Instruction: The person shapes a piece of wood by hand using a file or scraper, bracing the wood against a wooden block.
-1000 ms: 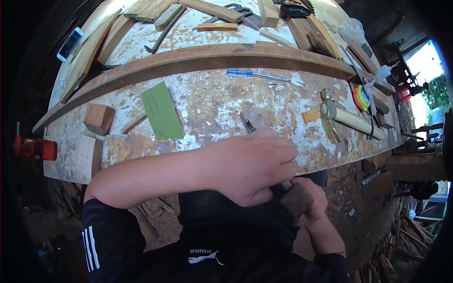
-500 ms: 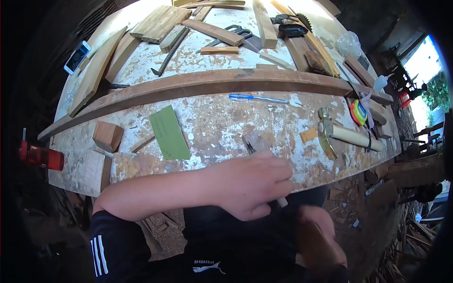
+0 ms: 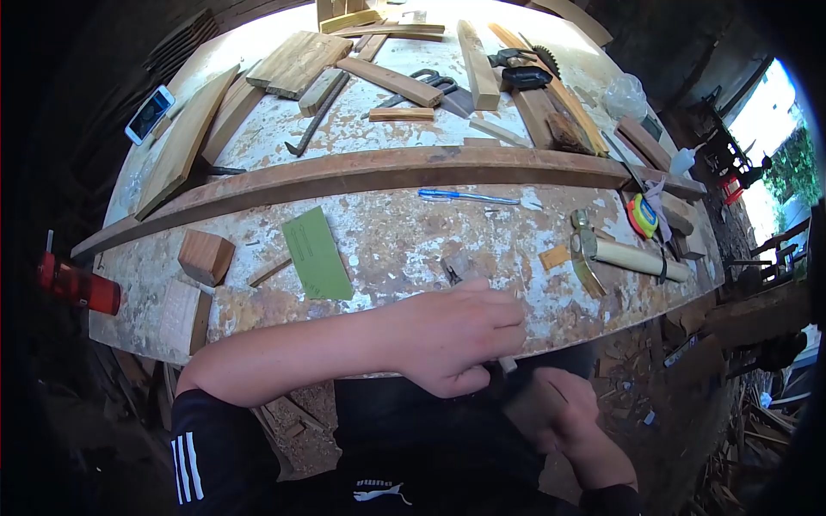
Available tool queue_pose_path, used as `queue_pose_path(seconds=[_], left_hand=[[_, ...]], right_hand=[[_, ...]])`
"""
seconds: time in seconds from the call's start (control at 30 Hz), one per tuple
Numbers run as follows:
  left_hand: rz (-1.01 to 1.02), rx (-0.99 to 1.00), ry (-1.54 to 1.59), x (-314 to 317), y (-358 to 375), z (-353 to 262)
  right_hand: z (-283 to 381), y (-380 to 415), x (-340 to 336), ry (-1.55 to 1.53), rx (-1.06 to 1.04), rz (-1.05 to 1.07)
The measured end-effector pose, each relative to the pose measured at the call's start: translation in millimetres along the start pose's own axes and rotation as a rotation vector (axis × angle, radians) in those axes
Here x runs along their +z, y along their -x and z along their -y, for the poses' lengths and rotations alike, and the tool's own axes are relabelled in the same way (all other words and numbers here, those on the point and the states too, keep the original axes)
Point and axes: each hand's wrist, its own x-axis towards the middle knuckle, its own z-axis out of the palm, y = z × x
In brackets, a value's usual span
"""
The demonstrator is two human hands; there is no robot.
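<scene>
My left hand (image 3: 469,337) reaches in from the left and lies closed at the table's near edge. Its fingers wrap a slim hand tool; a dark forked tip (image 3: 453,273) shows beyond the knuckles and a pale handle end (image 3: 509,365) sticks out below the fingers. Most of the tool is hidden under the hand. Lower right, my right hand (image 3: 568,404) is closed around a brown wooden block (image 3: 532,414), smeared by motion, close below the handle end. Left of the left hand lies a green card (image 3: 317,254).
A long wooden beam (image 3: 370,175) spans the table. Nearer lie a blue pen (image 3: 465,197), a hammer (image 3: 619,254), a tape measure (image 3: 641,215) and a reddish wood block (image 3: 206,256). A red bottle (image 3: 82,288) is at the left edge. Behind are boards, scissors (image 3: 437,82) and a phone (image 3: 150,114).
My right hand has swung up and left with the wooden block, closer to the tool's handle end. My left hand keeps its grip. The view has shifted slightly.
</scene>
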Motion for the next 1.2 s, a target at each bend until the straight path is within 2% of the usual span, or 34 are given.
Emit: queue_pose_path(seconds=[0.1,0.17,0.27,0.3,0.37,0.47,0.57,0.67,0.7,0.77,0.8,0.9,0.93,1.03,1.07,1.17,1.2], left_hand=[[0.001,-0.012,0.025,6.3,4.6,-3.7],[0.005,0.010,0.008,2.3,0.9,-1.1],[-0.004,-0.015,0.028,8.3,6.2,-4.7],[-0.001,-0.018,0.018,7.4,4.9,-4.4],[0.004,-0.002,-0.010,0.4,1.0,0.3],[-0.004,0.003,0.016,4.8,1.1,-1.3],[0.026,-0.012,-0.006,1.2,0.5,-2.8],[0.015,-0.017,0.004,2.6,0.3,-2.9],[0.021,-0.008,0.012,3.5,-1.1,-4.0],[0.017,-0.009,-0.008,0.8,2.3,-2.2],[0.016,-0.024,-0.018,1.3,5.5,-2.6],[0.041,-0.002,-0.018,2.5,3.0,-1.1],[0.033,0.008,-0.024,2.1,3.1,-0.1],[0.001,0.001,-0.012,3.2,6.5,0.9],[-0.005,0.012,-0.011,2.5,3.9,2.1],[-0.003,0.020,-0.026,0.1,4.9,2.1],[-0.029,0.013,-0.011,4.2,7.7,0.0]], right_hand=[[6.1,4.0,0.4,0.064,-0.033,0.023],[-0.2,14.7,0.1,0.026,-0.043,-0.060],[15.6,11.7,-38.2,-0.148,0.384,0.436],[5.1,6.0,-4.8,-0.013,0.020,0.069],[11.1,-7.8,-21.7,0.060,-0.056,0.069],[20.1,4.9,-34.0,-0.113,0.233,0.202],[17.3,-17.2,-31.2,0.036,-0.091,0.086],[18.1,-13.6,-24.2,0.100,0.009,0.148],[5.6,3.5,-13.1,-0.042,0.144,0.102],[14.5,-7.7,-37.4,0.002,0.002,0.101],[0.3,29.8,-53.8,-0.329,0.411,0.459],[9.6,-6.7,-20.1,-0.047,0.168,0.137],[7.3,-15.9,-33.2,0.018,0.008,0.186],[13.2,-17.0,-31.8,-0.010,-0.046,0.091],[6.6,-9.1,-20.4,-0.055,0.140,0.152],[9.8,-6.0,-36.6,-0.067,0.177,0.207],[15.0,-6.9,-43.2,-0.128,0.391,0.388]])
